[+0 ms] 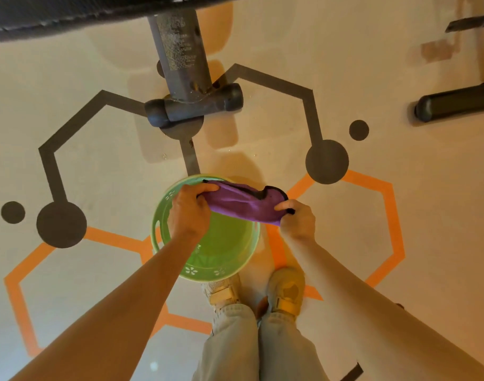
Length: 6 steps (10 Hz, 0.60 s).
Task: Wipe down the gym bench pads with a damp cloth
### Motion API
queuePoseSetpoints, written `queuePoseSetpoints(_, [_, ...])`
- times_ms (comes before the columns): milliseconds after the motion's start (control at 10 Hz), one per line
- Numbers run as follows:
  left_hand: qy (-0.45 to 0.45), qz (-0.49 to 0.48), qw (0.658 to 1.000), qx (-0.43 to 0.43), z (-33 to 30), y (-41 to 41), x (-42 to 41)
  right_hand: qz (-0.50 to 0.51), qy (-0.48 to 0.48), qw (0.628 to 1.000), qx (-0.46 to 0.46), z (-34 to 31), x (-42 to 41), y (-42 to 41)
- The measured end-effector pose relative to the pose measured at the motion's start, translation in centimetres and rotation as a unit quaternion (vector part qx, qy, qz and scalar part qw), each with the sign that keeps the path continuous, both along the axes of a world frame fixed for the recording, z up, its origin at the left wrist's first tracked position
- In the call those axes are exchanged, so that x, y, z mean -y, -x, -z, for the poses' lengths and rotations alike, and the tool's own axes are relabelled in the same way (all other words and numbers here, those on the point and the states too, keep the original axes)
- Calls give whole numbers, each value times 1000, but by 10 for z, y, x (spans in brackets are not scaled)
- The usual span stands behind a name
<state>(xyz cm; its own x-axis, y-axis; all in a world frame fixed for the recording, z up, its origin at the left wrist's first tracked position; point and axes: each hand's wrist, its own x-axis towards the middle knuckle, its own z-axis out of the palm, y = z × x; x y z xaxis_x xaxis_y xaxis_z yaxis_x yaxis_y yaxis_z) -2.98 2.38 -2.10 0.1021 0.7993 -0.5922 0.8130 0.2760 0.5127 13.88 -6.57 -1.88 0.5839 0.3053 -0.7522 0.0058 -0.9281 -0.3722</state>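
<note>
Cloth (243, 203): purple, stretched between my left hand (190, 213) and right hand (297, 220), fingers clamped on each end, over green basin (208, 273). Bench pad (70, 15), far: unwiped, I judge.

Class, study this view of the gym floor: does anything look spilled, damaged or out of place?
Small droplets speckle the floor between the bench foot and the green basin, like splashed water. Otherwise nothing stands out: the left hand and right hand hold the purple cloth above the basin.
</note>
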Motion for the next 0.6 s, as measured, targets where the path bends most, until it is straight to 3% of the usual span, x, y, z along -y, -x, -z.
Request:
queuePoseSetpoints(200, [7,15,1000,-15,22,1,10,-91,10,996,-16,26,2,6])
queuePoseSetpoints(400, [20,76,996,-46,22,0,15,-153,20,980,-128,28,-4,9])
queuePoseSetpoints(600, [0,64,996,-62,1,-3,1,-175,30,981,-77,7,7,2])
